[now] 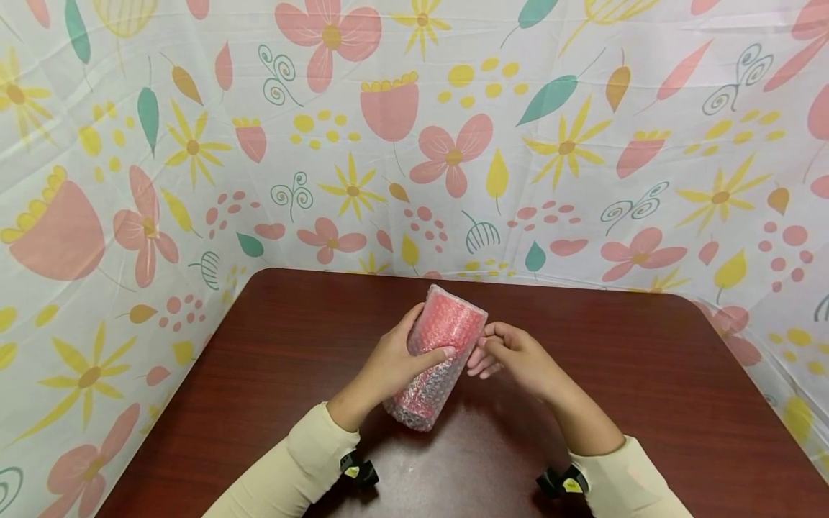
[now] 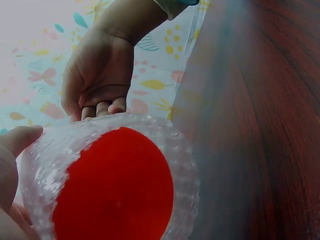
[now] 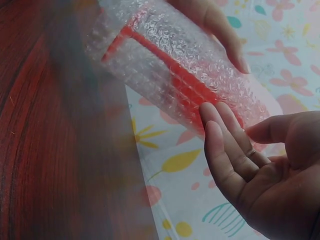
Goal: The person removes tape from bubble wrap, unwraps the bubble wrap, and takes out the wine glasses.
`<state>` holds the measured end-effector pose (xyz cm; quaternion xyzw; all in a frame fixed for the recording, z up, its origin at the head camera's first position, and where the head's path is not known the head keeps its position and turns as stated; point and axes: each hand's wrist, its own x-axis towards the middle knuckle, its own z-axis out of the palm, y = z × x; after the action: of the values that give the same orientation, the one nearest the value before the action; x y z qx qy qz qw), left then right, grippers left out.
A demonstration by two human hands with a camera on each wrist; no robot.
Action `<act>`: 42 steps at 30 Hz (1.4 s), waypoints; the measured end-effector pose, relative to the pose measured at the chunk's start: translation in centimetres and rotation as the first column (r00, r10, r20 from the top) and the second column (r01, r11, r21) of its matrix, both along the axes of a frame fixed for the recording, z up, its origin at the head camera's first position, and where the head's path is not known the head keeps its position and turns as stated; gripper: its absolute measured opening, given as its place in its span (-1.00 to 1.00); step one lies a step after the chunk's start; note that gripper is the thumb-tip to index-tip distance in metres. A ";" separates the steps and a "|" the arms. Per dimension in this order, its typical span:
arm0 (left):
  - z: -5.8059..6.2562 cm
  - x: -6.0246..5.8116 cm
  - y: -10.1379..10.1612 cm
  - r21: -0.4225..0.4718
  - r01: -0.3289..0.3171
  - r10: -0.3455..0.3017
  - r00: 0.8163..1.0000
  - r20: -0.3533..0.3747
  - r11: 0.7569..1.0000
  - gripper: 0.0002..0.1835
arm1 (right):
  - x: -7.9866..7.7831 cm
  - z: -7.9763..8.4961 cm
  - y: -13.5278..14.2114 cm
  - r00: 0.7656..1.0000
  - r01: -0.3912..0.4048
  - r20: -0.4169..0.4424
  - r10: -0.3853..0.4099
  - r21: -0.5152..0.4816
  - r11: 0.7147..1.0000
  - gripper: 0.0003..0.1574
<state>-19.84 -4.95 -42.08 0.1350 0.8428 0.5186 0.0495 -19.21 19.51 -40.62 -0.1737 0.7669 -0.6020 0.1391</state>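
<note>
A red cylinder-shaped thing in clear bubble wrap [image 1: 447, 324] is tilted over the table in the head view. My left hand [image 1: 398, 352] grips it from the left, thumb across its front and the other fingers behind. The flat red end [image 2: 117, 185] of the thing fills much of the left wrist view, with wrap bunched round its rim. At the wrap's upper right edge is my right hand [image 1: 518, 356], its thumb and index finger close together. The right hand's other fingers [image 3: 222, 155] are loosely bent beside the wrap. I cannot tell whether the right fingertips pinch the wrap.
The dark reddish-brown table [image 1: 285, 338] has rounded far corners. Behind it and along the sides hangs a white cloth [image 1: 401, 194] with flower prints. Black straps with small devices [image 1: 359, 469] sit at both wrists by the cream sleeves [image 1: 298, 453].
</note>
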 end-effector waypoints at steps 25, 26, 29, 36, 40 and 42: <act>0.1 -0.2 -0.2 0.026 -0.052 0.054 0.996 -0.067 0.998 -0.09 | -0.1 -0.1 0.5 0.998 -0.056 -0.010 0.056 0.042 0.998 -0.67; 0.1 -0.3 -0.2 0.028 -0.055 0.057 0.996 -0.070 0.998 -0.09 | -0.1 -0.1 0.5 0.999 -0.048 -0.012 0.049 0.043 0.998 -0.66; 0.1 -0.3 -0.1 0.031 -0.068 0.071 0.995 -0.076 0.997 -0.08 | -0.1 0.0 0.4 1.000 -0.020 -0.015 0.021 0.044 0.999 -0.63; 0.2 -0.3 -0.2 0.051 -0.076 0.080 0.994 -0.077 0.996 -0.08 | -0.1 -0.1 0.2 1.000 -0.005 -0.024 0.005 0.001 1.000 -0.63; 0.3 -0.3 -0.2 0.060 -0.080 0.084 0.993 -0.077 0.995 -0.08 | -0.1 -0.2 0.2 0.999 0.003 -0.032 -0.003 -0.001 1.000 -0.63; 0.3 -0.2 -0.2 0.063 -0.081 0.086 0.993 -0.075 0.995 -0.08 | -0.1 -0.2 0.2 0.999 0.018 -0.039 -0.018 0.003 1.000 -0.65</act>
<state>-20.07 -5.19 -41.79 0.1211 0.8332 0.5395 -0.0091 -19.32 19.67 -40.85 -0.1781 0.7720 -0.5984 0.1191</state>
